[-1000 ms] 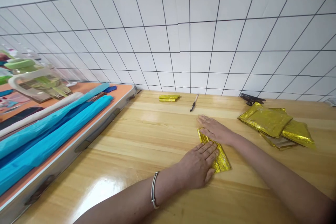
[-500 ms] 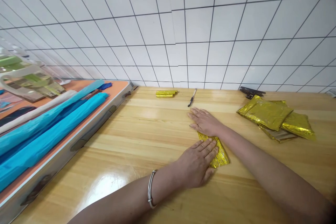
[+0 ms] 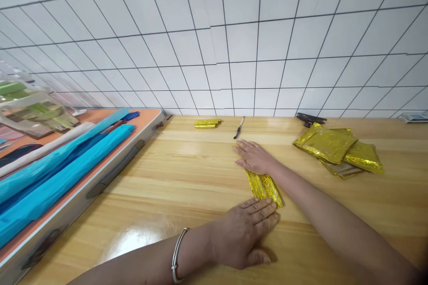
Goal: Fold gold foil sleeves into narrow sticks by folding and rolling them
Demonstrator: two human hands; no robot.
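Observation:
A gold foil packet (image 3: pixel 262 185) lies flat on the wooden table (image 3: pixel 180 178), its creased surface showing between my hands. Over its far end rests my right hand (image 3: pixel 253 156), palm down with fingers stretched to the left. My left hand (image 3: pixel 245 231), a silver bangle (image 3: pixel 179 254) on its wrist, lies palm down with spread fingers; its fingertips touch the packet's near edge. Beyond my right fingers is a pen (image 3: pixel 239 128) with a dark tip. Two narrow folded gold strips (image 3: pixel 207 123) lie farther back to the left.
Several gold foil packets (image 3: pixel 327 144) are piled at the right, a black clip-like object (image 3: pixel 310 120) behind them. On the left, an orange-topped board (image 3: pixel 147 120) carries rolled blue sheeting (image 3: pixel 80 160) and a clear-and-green bag (image 3: pixel 36 111). A tiled wall (image 3: pixel 240 44) borders the table's back.
My left hand has slid toward me along the packet, uncovering more of its middle. My right hand stays at the far end. The view has shifted slightly.

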